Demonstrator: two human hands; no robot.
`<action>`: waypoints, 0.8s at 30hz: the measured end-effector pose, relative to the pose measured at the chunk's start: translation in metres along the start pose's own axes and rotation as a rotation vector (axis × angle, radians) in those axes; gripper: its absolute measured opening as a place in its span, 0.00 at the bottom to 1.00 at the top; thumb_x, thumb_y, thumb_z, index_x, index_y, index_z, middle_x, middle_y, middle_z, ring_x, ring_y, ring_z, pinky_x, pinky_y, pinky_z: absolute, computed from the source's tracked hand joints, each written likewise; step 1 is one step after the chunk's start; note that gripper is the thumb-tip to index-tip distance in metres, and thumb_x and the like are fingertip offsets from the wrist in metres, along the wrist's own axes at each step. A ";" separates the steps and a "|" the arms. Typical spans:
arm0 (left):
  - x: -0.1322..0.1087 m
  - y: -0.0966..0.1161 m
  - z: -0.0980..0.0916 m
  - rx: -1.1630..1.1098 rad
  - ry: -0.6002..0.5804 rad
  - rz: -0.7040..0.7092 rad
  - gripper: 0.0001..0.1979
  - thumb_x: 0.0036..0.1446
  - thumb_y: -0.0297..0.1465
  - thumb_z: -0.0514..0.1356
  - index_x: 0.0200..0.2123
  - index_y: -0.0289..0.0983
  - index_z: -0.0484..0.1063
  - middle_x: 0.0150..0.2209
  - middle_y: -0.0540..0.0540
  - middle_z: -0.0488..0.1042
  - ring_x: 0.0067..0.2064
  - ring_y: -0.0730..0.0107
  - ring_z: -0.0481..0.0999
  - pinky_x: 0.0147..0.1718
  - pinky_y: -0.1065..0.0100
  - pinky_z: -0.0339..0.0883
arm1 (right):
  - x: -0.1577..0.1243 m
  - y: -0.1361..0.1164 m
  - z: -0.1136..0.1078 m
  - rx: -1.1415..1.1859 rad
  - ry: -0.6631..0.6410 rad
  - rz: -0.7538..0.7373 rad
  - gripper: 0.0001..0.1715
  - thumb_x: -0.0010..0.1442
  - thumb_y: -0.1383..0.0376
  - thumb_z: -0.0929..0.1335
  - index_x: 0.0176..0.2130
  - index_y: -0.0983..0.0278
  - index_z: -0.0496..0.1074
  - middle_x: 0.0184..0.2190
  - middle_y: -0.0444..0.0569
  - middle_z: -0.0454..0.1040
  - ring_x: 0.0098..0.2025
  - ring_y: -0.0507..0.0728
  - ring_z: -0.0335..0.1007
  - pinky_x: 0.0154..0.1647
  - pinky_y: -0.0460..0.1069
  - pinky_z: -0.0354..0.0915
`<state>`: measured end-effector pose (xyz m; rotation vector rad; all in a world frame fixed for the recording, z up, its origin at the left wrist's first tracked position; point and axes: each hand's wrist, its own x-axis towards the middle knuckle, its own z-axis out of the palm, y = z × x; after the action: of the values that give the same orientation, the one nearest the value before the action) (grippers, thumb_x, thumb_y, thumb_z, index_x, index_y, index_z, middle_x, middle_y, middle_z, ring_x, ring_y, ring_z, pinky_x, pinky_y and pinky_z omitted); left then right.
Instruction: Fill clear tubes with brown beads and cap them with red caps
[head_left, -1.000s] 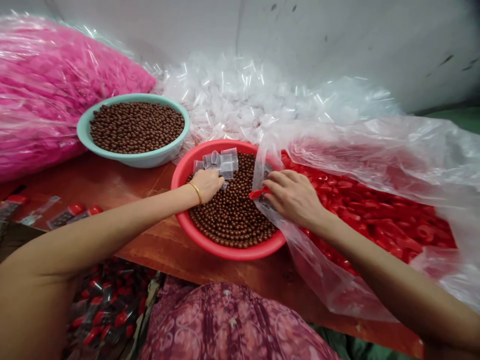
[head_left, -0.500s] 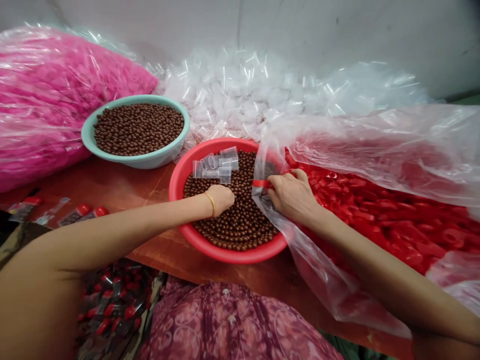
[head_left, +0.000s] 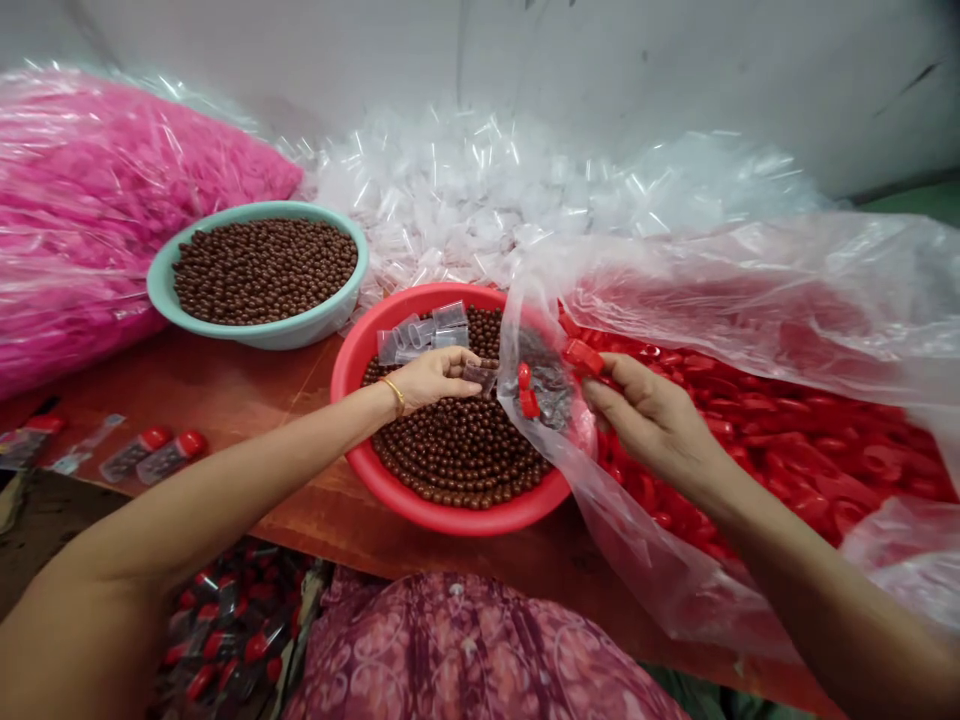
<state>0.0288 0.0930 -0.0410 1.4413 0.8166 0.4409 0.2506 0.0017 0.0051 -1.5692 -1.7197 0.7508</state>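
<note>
Left hand up from beads, tube now in fingers.

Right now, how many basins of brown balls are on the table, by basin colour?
Red basin: 1
Teal basin: 1
Total: 2

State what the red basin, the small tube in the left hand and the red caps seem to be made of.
Red basin: likely moulded plastic, smooth with a slight sheen. Small tube in the left hand: clear plastic, brown balls show through. Red caps: glossy plastic, by their highlights; right hand holds one.
</note>
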 end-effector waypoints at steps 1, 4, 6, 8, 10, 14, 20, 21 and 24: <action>-0.005 0.000 0.000 -0.133 0.004 -0.018 0.14 0.51 0.19 0.58 0.42 0.30 0.66 0.42 0.44 0.76 0.40 0.78 0.75 0.45 0.71 0.67 | -0.007 -0.003 0.005 0.073 -0.006 0.035 0.10 0.59 0.58 0.62 0.36 0.60 0.68 0.23 0.42 0.65 0.22 0.51 0.59 0.22 0.46 0.58; -0.019 0.001 0.002 -0.306 -0.017 -0.045 0.12 0.50 0.21 0.61 0.39 0.31 0.68 0.36 0.47 0.75 0.37 0.78 0.74 0.46 0.69 0.67 | -0.020 -0.011 0.025 0.290 -0.006 0.142 0.14 0.60 0.53 0.62 0.33 0.60 0.66 0.20 0.39 0.58 0.20 0.49 0.54 0.19 0.45 0.55; -0.026 0.002 0.004 -0.385 -0.043 -0.056 0.13 0.49 0.24 0.64 0.39 0.31 0.68 0.35 0.48 0.75 0.36 0.76 0.74 0.45 0.67 0.68 | -0.020 -0.013 0.040 0.399 0.002 0.165 0.18 0.60 0.49 0.61 0.32 0.60 0.64 0.20 0.38 0.56 0.19 0.48 0.52 0.18 0.45 0.54; -0.031 0.002 0.006 -0.445 -0.060 -0.067 0.14 0.48 0.26 0.65 0.39 0.32 0.68 0.34 0.48 0.75 0.35 0.76 0.74 0.43 0.67 0.68 | -0.015 -0.014 0.053 0.450 0.020 0.162 0.20 0.59 0.47 0.62 0.31 0.61 0.62 0.20 0.37 0.55 0.18 0.47 0.51 0.17 0.44 0.53; -0.034 0.002 0.007 -0.473 -0.071 -0.090 0.14 0.49 0.27 0.65 0.39 0.33 0.68 0.34 0.48 0.74 0.34 0.75 0.74 0.41 0.67 0.69 | -0.007 -0.013 0.063 0.464 0.032 0.169 0.21 0.58 0.46 0.63 0.31 0.61 0.62 0.20 0.37 0.57 0.17 0.46 0.52 0.17 0.44 0.53; -0.035 -0.001 0.008 -0.436 -0.035 -0.112 0.11 0.52 0.27 0.61 0.40 0.34 0.66 0.32 0.49 0.73 0.32 0.77 0.74 0.38 0.69 0.68 | 0.008 -0.010 0.074 0.526 0.031 0.206 0.22 0.54 0.46 0.66 0.34 0.61 0.63 0.24 0.38 0.64 0.19 0.45 0.57 0.18 0.43 0.57; -0.031 -0.005 0.012 -0.150 0.049 0.116 0.10 0.50 0.22 0.58 0.37 0.32 0.66 0.33 0.49 0.70 0.36 0.75 0.70 0.41 0.69 0.64 | 0.010 -0.004 0.084 0.673 -0.054 0.255 0.23 0.53 0.46 0.66 0.38 0.61 0.64 0.20 0.34 0.56 0.14 0.43 0.46 0.15 0.42 0.54; -0.031 -0.006 0.013 -0.091 0.050 0.161 0.10 0.49 0.22 0.58 0.38 0.33 0.66 0.34 0.49 0.71 0.38 0.74 0.69 0.43 0.69 0.63 | 0.009 -0.003 0.085 0.676 -0.067 0.252 0.23 0.54 0.46 0.66 0.39 0.61 0.64 0.20 0.34 0.56 0.14 0.44 0.45 0.15 0.42 0.54; -0.033 -0.006 0.014 0.042 0.024 0.242 0.10 0.51 0.24 0.57 0.39 0.34 0.67 0.36 0.48 0.71 0.40 0.71 0.69 0.44 0.67 0.63 | 0.008 0.000 0.086 0.619 -0.066 0.194 0.22 0.56 0.48 0.65 0.41 0.61 0.65 0.19 0.35 0.57 0.16 0.45 0.50 0.16 0.43 0.54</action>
<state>0.0156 0.0596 -0.0406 1.5839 0.6761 0.6283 0.1820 0.0123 -0.0455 -1.2850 -1.2127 1.2966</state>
